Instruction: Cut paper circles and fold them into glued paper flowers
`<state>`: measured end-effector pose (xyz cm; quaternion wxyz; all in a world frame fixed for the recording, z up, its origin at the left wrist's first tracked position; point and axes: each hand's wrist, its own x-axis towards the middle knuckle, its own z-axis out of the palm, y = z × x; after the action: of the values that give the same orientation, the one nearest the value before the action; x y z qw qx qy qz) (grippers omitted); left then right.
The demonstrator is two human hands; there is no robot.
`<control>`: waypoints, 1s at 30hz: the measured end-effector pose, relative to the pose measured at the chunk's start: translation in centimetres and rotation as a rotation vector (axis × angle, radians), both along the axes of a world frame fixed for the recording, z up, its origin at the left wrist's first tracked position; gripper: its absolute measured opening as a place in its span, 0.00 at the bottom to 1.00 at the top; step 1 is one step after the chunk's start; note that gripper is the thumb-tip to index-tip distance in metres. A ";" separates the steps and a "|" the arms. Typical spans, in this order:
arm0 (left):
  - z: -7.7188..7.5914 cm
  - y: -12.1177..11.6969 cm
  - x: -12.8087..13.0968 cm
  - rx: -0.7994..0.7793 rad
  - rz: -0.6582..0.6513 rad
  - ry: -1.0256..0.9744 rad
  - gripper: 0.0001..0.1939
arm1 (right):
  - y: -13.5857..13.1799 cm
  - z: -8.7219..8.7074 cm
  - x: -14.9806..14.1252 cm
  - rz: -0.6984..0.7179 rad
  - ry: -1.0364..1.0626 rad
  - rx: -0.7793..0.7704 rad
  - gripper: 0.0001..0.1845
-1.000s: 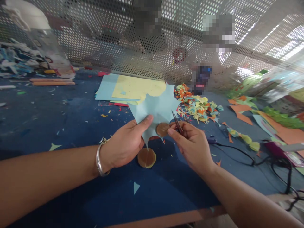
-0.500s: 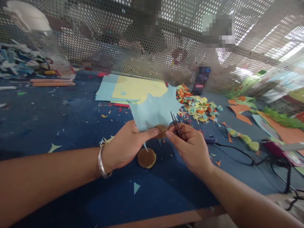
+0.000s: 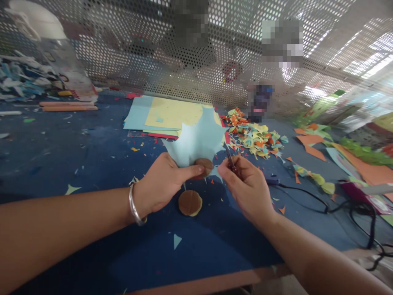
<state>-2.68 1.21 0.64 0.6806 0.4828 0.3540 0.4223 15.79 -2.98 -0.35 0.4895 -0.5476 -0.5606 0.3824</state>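
My left hand (image 3: 162,182) is closed, its thumb pressing a round brown cardboard disc (image 3: 205,167) against a sheet of light blue paper (image 3: 196,139). Curved cut-outs and pointed tips run along the edges of that sheet. In my right hand (image 3: 245,184) is a small pair of dark scissors (image 3: 230,159), blades pointing up and away from me, just right of the paper. A second brown disc (image 3: 189,203) lies on the table below my hands, with a pale yellow edge showing under it.
Yellow and blue sheets (image 3: 172,110) lie behind the held paper. Colourful paper clippings (image 3: 254,137) are heaped at the right, near a black cable (image 3: 313,200). A bottle (image 3: 67,65) and two orange sticks (image 3: 69,106) stand at the back left. A perforated metal screen (image 3: 129,49) borders the table.
The blue paper has turned in my left hand and shifted slightly left. My right hand's fingers have come away from the disc, still holding the scissors.
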 end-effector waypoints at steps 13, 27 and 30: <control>0.7 0.2 0.3 -0.134 0.237 -0.140 0.07 | 0.0 -0.5 -0.4 0.065 0.124 -0.127 0.22; 1.1 -1.1 0.8 -0.188 0.240 -0.243 0.07 | -0.4 -0.1 -1.4 0.149 0.375 -0.254 0.23; 0.8 -1.4 0.9 -0.118 0.179 -0.261 0.05 | -0.4 -0.2 -1.5 0.156 0.392 -0.249 0.24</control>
<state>-1.76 -0.17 1.44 0.7077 0.3494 0.3285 0.5188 14.29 -3.42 -0.59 0.4868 -0.4742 -0.4442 0.5838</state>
